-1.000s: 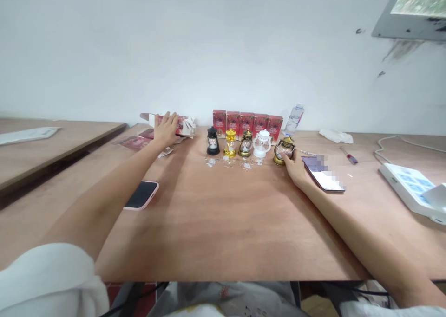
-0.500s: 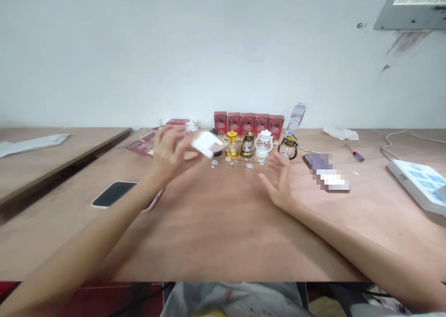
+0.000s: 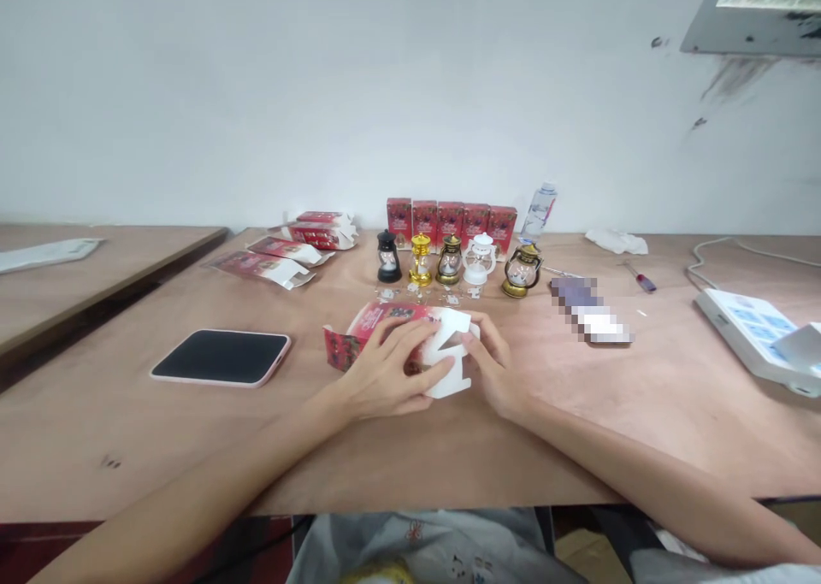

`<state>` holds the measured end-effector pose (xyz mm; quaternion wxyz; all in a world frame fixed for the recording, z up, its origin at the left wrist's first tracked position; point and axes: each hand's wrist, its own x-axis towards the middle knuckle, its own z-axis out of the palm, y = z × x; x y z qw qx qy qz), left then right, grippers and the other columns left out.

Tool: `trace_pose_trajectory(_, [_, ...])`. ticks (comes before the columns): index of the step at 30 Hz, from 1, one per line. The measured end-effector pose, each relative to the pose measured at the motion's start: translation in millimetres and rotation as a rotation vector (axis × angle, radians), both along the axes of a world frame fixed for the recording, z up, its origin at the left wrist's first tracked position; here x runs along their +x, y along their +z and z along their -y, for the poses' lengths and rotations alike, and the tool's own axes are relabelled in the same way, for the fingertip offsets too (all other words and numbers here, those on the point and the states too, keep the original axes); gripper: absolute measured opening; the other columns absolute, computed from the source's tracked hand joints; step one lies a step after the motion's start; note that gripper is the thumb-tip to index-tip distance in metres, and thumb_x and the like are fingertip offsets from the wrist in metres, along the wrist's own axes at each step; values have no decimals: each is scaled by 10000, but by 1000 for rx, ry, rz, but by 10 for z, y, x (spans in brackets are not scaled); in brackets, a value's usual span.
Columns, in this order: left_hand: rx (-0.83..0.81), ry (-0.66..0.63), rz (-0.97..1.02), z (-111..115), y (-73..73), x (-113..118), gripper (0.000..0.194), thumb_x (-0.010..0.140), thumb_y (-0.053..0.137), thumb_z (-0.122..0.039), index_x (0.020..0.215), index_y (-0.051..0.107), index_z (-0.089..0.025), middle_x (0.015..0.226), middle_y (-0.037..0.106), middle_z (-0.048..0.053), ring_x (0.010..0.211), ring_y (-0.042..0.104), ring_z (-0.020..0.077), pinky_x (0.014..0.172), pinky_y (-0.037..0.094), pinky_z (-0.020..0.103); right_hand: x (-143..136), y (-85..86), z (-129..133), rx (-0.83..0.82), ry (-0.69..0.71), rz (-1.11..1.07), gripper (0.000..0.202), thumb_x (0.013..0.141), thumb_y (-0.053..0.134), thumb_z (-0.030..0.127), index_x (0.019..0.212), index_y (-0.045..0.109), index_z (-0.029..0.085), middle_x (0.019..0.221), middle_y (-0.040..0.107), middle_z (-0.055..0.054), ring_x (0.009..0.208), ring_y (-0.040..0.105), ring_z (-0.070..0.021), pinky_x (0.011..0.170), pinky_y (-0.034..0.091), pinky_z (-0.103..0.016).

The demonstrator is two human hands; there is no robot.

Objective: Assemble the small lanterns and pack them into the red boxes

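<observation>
A red printed carton (image 3: pixel 372 317) with white end flaps lies on its side between my hands, near the middle of the table. My left hand (image 3: pixel 391 366) is closed over its side, fingers across the red panel and the white flap. At the carton's right end, my right hand (image 3: pixel 493 362) grips the white flaps between thumb and fingers. Both ends look unclosed, and the inside is hidden. Just behind stand small lanterns: a black one (image 3: pixel 388 257), a gold one (image 3: pixel 421 260), a white one (image 3: pixel 480 259) and bronze ones, the rightmost bronze lantern (image 3: pixel 522 271) set slightly apart.
Several red boxes (image 3: pixel 450 216) stand along the wall beside a clear bottle (image 3: pixel 540 211). Flattened cartons (image 3: pixel 256 268) lie at the back left. A black-screened phone (image 3: pixel 221 357) is at left; another phone (image 3: pixel 568 292), a screwdriver (image 3: pixel 643 281) and a white device (image 3: pixel 744 327) are at right.
My left hand has brought the carton from the back left to the table's middle. My right hand has moved left and taken hold of its flap end.
</observation>
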<state>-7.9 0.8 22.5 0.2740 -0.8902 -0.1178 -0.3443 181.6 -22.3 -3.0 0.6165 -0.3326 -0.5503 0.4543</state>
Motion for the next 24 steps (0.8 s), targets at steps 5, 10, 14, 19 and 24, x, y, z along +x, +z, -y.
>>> trace_pose_trajectory(5, [-131,64,-121,6,109,-60,513,769,579,-301,1270,483,-244,1292,502,187,1209,484,338,982,390,579,25,-24,-36,-82,71,-53,213,827,630,409,982,618,263,893,621,12,743,559,-117,628,465,-229])
trace_pose_trajectory(10, [15,21,-69,-7,126,-106,326,821,579,-314,1133,559,-220,1110,603,139,1034,600,257,910,496,456,38,-19,-108,-240,247,-150,273,728,728,336,957,614,241,850,632,21,661,564,-95,572,475,-209])
trace_pose_trajectory(14, [74,37,-20,-53,124,-131,319,827,592,-313,1123,556,-201,1079,632,135,1010,625,248,868,532,412,61,-31,-145,-176,311,-117,465,678,762,213,1073,527,283,868,646,27,690,604,-108,585,496,-209])
trace_pose_trajectory(19, [87,54,22,-122,107,-166,385,814,617,-339,1153,537,-175,1114,636,164,1017,633,254,862,545,415,102,-67,-100,282,28,139,242,801,641,149,942,511,295,1058,562,3,841,624,-127,680,540,-268])
trace_pose_trajectory(24, [79,66,40,-143,73,-187,403,816,616,-338,1179,533,-184,1132,633,155,1057,617,252,888,539,418,153,-8,-67,617,-267,633,127,854,568,147,915,610,250,1119,504,-74,1039,583,-203,888,517,-394])
